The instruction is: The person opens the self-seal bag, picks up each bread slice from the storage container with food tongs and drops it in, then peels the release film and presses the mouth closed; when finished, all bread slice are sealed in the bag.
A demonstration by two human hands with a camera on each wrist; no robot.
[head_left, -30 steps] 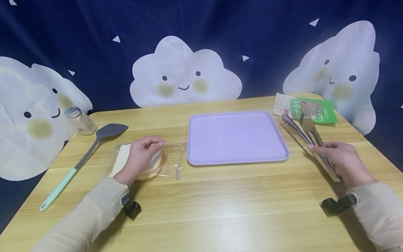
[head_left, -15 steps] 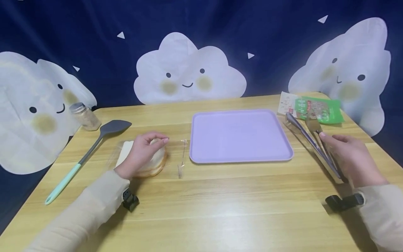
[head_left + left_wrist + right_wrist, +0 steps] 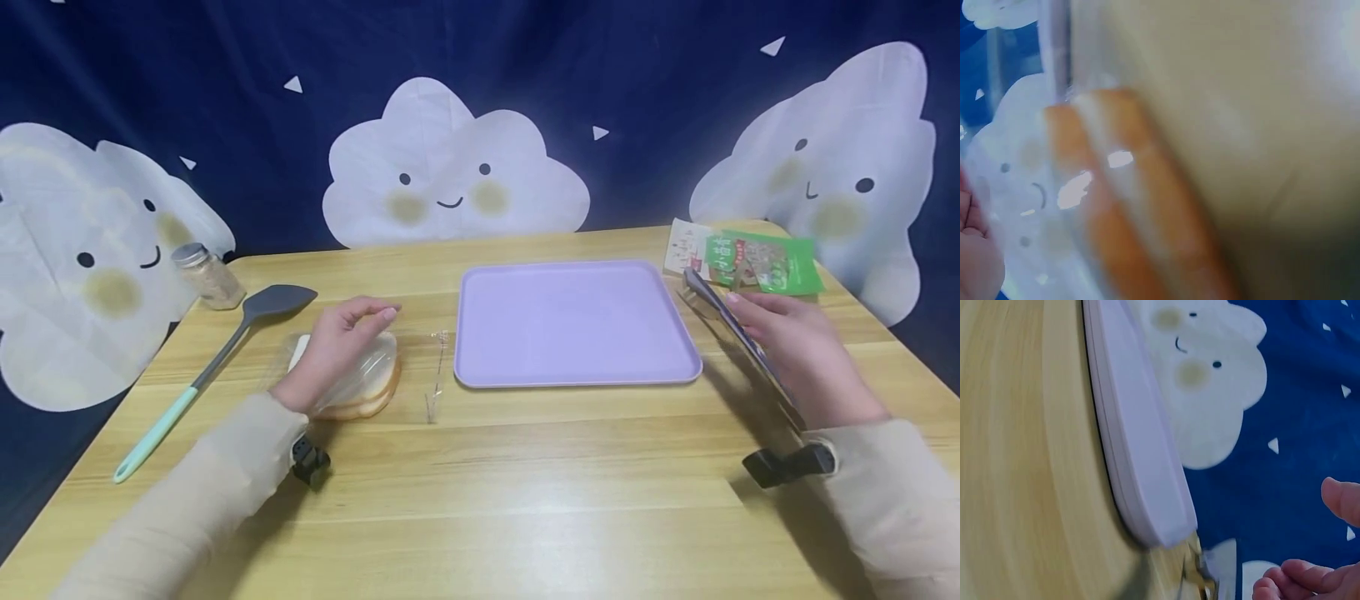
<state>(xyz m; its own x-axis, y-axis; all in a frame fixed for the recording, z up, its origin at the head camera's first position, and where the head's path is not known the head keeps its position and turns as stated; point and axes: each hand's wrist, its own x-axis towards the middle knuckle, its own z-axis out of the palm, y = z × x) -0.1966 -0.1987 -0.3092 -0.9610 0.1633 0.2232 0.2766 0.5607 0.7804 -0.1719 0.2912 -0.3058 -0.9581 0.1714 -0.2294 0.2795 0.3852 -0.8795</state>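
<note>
In the head view my left hand (image 3: 333, 350) hangs over a clear bag of sliced bread (image 3: 363, 383), thumb and index fingertips close together. The left wrist view shows the crust edges of the bread slices (image 3: 1147, 194), blurred, behind glossy film. Whether the fingers touch the film is unclear. My right hand (image 3: 806, 354) is over metal tongs (image 3: 720, 308), which lie on the table and are partly hidden by it. In the right wrist view the thumb (image 3: 1342, 501) stands apart from the curved fingers (image 3: 1300, 581), with nothing between them.
A lilac tray (image 3: 577, 379) lies mid-table. A grey turner with a mint handle (image 3: 157, 433) and a lidded jar (image 3: 210, 279) lie at the left. A green packet (image 3: 787, 262) overlaps a pale packet (image 3: 682, 246) at the back right. Behind hangs a blue cloud-patterned cloth (image 3: 637, 83).
My right hand has moved up and left, over the tongs, hiding more of them. The left hand has risen slightly above the bread. The view has shifted a little.
</note>
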